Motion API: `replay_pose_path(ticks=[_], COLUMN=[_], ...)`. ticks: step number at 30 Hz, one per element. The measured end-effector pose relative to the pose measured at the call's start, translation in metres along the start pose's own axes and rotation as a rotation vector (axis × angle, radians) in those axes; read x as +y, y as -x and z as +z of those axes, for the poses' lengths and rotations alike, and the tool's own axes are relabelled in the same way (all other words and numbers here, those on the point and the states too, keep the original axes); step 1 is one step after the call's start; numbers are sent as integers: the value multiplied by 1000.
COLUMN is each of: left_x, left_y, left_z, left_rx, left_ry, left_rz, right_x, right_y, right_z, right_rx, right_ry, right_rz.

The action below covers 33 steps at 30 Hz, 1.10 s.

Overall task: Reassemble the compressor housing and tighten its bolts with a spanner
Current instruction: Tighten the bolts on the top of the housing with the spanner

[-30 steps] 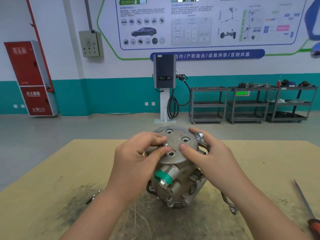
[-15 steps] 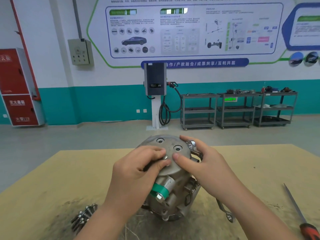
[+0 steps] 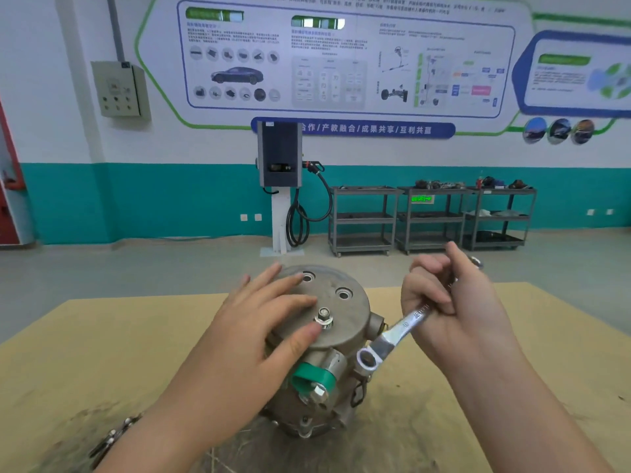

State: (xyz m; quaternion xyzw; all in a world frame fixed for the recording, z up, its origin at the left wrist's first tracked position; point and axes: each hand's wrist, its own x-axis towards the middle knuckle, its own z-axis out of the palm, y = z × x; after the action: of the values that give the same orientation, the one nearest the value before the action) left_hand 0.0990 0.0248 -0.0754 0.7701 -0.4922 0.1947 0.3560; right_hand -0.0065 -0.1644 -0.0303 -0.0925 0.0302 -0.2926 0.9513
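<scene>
Housing (image 3: 327, 322) on bench (image 3: 102, 336), under flat left hand (image 3: 259, 336) fingers | bolt (image 3: 323, 317) at left fingertips, two empty holes beyond | right hand (image 3: 454, 312) grips spanner (image 3: 396, 336), ring end beside housing | loose bolts (image 3: 112, 436) near left wrist

This is a vehicle-training workshop. A wall poster (image 3: 345, 59) shows a car, its parts and chassis diagrams. Below it an EV charger (image 3: 280, 158) stands on a post with its cable looped. Grey metal carts (image 3: 432, 218) carrying parts line a teal-banded wall, a grey control box (image 3: 119, 89) hangs to the left, and the floor is bare concrete.
</scene>
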Motion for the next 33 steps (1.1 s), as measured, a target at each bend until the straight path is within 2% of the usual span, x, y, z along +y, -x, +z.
replay_pose_path(ticks=[3,8,14,19,23,29,31,33], left_x=[6,8,10,10,7,4,-1,-7], left_y=[2,5,7,7,6,6,6,6], left_z=[-1,2,3,5,5,5,6,7], left_rx=[-47,1,36,52,73,59,40,8], left_ry=[37,-3,-56,-36,56,123,115,122], left_rz=[3,-14,-16,-15,-43,-44,-74,-176], right_x=[9,13,24,26,25,24,26,29], right_y=[1,-5,-9,-6,-3,-5,-2,6], right_z=[-4,-8,-11,-13,-13,-18,-24,-33], right_rx=[60,137,98,-17,-13,-25,-76,-141], right_ry=[-218,-267,-79,271,483,471,436,431], right_rz=[-85,-217,-284,-498,-646,-550,-587,-688])
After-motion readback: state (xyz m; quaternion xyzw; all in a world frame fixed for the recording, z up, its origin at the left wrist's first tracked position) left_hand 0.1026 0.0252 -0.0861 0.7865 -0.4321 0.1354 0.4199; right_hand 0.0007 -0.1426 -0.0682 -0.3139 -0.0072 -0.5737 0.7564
